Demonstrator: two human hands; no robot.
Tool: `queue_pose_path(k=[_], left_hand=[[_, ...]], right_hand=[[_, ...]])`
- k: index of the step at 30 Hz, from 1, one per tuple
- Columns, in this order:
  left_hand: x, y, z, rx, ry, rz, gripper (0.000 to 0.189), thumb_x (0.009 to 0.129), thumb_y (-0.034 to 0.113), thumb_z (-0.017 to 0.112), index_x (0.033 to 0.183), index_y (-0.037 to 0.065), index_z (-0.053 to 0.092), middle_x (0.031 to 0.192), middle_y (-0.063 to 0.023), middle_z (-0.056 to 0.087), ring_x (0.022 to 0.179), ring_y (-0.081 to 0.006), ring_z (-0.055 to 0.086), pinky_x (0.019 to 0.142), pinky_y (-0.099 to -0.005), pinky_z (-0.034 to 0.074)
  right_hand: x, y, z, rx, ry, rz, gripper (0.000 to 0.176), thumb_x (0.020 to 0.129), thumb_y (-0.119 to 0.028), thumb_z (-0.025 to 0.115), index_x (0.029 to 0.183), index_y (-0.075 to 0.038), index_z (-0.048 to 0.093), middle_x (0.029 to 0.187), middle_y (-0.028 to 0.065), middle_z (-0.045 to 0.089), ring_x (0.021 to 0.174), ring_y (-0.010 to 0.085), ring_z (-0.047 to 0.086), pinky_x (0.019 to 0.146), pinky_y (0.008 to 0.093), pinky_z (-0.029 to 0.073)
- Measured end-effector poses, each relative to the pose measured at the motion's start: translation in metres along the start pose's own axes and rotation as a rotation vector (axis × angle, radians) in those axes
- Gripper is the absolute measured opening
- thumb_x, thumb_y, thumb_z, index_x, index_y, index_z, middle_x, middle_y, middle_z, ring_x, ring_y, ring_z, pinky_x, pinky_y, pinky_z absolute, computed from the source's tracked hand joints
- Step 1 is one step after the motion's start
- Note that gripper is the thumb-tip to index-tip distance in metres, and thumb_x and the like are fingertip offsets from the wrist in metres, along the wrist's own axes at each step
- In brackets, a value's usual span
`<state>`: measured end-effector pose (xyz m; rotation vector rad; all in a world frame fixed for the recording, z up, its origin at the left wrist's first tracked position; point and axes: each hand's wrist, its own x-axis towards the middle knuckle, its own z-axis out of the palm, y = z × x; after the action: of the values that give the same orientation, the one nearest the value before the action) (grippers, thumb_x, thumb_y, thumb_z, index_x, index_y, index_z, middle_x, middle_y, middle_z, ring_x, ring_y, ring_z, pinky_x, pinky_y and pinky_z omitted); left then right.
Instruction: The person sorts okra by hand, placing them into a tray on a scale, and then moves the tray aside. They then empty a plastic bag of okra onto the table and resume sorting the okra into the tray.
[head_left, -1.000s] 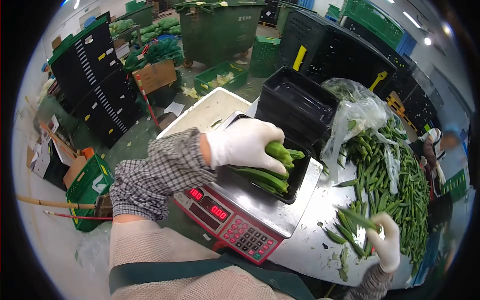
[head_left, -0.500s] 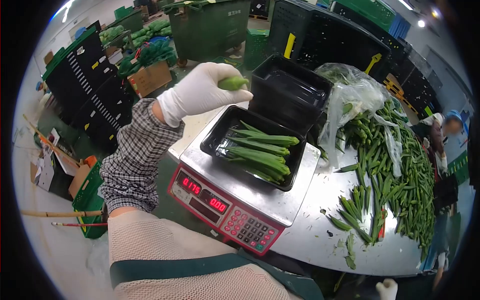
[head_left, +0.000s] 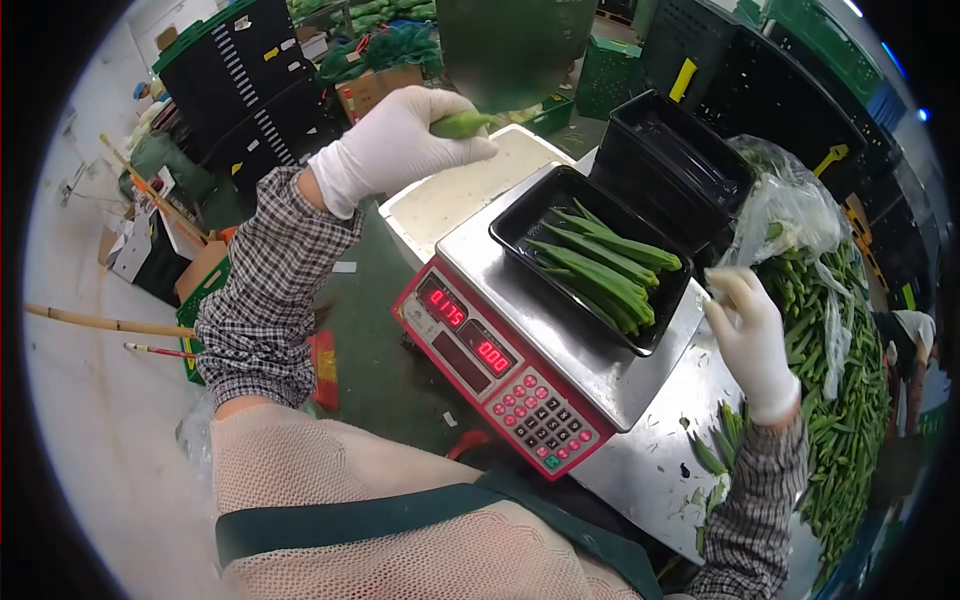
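My gloved left hand [head_left: 405, 140] is closed round a green okra pod [head_left: 461, 125], whose pointed end sticks out past the fingers. It is raised to the left of and above a black plastic tray [head_left: 515, 212]. Several okra pods [head_left: 605, 262] lie side by side in the tray. The tray sits on the steel plate of a red weighing scale [head_left: 480, 372], whose lit display reads 0.175. By the tray's right corner is my gloved right hand [head_left: 752, 345], thumb and forefinger apart, and I see nothing between them.
A stack of empty black trays [head_left: 680, 165] stands behind the scale. A large heap of okra [head_left: 835, 430], partly under a clear plastic bag [head_left: 795, 215], covers the table's right side. A white bin [head_left: 440, 205] stands left of the scale.
The view has turned left, so the scale and trays appear further right. My right hand has come up from the lower edge to the tray's right corner. My left hand keeps the okra pod.
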<state>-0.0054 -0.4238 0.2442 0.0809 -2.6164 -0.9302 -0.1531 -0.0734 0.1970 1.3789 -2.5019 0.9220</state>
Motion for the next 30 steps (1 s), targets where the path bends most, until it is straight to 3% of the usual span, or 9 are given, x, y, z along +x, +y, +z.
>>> queue_pose_path(k=[3,5,9,12,17,19,22,26,30], left_hand=[[-0.004,-0.011,0.002,-0.07,0.003,-0.049,0.031,0.078,0.025,0.071,0.091,-0.002,0.064,0.076,-0.0085,0.063,0.07,-0.0119,0.058,0.066,-0.0264,0.047],[-0.006,-0.013,0.003,0.022,0.007,-0.027,0.033,0.077,0.026,0.072,0.092,-0.002,0.063,0.075,-0.01,0.061,0.07,-0.0136,0.058,0.066,-0.0276,0.047],[-0.006,-0.011,0.004,-0.03,-0.021,-0.041,0.031,0.078,0.025,0.072,0.091,-0.002,0.063,0.077,-0.0081,0.06,0.073,-0.0127,0.056,0.067,-0.0275,0.046],[-0.001,-0.008,0.005,-0.083,-0.06,-0.081,0.027,0.08,0.023,0.072,0.088,-0.001,0.064,0.075,-0.0058,0.059,0.072,-0.0105,0.054,0.066,-0.0263,0.045],[0.005,-0.008,0.008,-0.059,0.0,0.022,0.019,0.081,0.017,0.07,0.087,0.001,0.063,0.073,-0.0007,0.058,0.07,-0.0074,0.053,0.064,-0.0229,0.044],[0.007,-0.006,0.009,-0.081,0.015,0.015,0.015,0.081,0.014,0.069,0.086,0.002,0.062,0.072,0.0015,0.057,0.069,-0.0059,0.052,0.063,-0.0211,0.043],[0.012,0.002,0.011,-0.134,0.014,-0.077,0.013,0.082,0.013,0.068,0.084,0.001,0.063,0.074,0.0006,0.057,0.069,-0.0055,0.052,0.063,-0.0212,0.044],[0.018,0.005,0.02,-0.093,0.013,0.052,0.014,0.082,0.014,0.068,0.083,0.001,0.063,0.076,-0.0006,0.058,0.069,-0.0058,0.052,0.063,-0.022,0.044],[0.021,0.018,0.025,0.017,0.024,0.092,0.015,0.081,0.015,0.069,0.084,0.001,0.063,0.077,-0.0016,0.058,0.071,-0.007,0.052,0.066,-0.0231,0.044]], right_hand=[[0.035,0.003,0.027,-0.254,-0.012,-0.123,0.027,0.074,-0.011,0.066,0.1,-0.004,0.062,0.092,0.0128,0.059,0.082,0.0283,0.06,0.071,0.0367,0.049],[0.046,0.014,0.041,-0.378,-0.069,-0.169,0.016,0.073,-0.016,0.067,0.086,-0.007,0.062,0.082,0.0109,0.055,0.08,0.0288,0.058,0.07,0.0388,0.048],[0.043,-0.006,0.038,-0.256,-0.067,-0.174,0.015,0.072,-0.017,0.068,0.081,-0.007,0.061,0.081,0.0107,0.056,0.075,0.0294,0.059,0.067,0.0389,0.049],[0.032,-0.018,0.039,-0.203,-0.129,-0.248,0.02,0.073,-0.017,0.068,0.089,-0.006,0.063,0.083,0.0108,0.059,0.073,0.0288,0.06,0.066,0.0373,0.05],[0.024,-0.004,0.006,-0.033,0.005,0.03,0.019,0.076,-0.016,0.067,0.091,-0.003,0.065,0.079,0.0114,0.059,0.068,0.0265,0.061,0.063,0.0341,0.049],[0.012,0.008,0.0,0.014,-0.053,0.14,0.02,0.078,-0.019,0.067,0.087,-0.002,0.066,0.075,0.0138,0.061,0.067,0.0266,0.062,0.063,0.0344,0.049],[0.001,0.005,0.002,0.084,-0.309,0.289,0.032,0.085,-0.03,0.061,0.087,0.002,0.066,0.073,0.0183,0.064,0.067,0.0275,0.063,0.064,0.0344,0.049],[-0.004,-0.006,0.024,0.341,-0.46,0.469,0.038,0.087,-0.033,0.058,0.082,0.004,0.065,0.067,0.0085,0.064,0.06,0.013,0.061,0.058,0.0271,0.048],[-0.008,-0.01,0.037,0.589,-0.322,0.627,0.034,0.083,-0.028,0.055,0.084,0.006,0.062,0.066,0.0069,0.06,0.054,0.0116,0.058,0.05,0.0243,0.047]])
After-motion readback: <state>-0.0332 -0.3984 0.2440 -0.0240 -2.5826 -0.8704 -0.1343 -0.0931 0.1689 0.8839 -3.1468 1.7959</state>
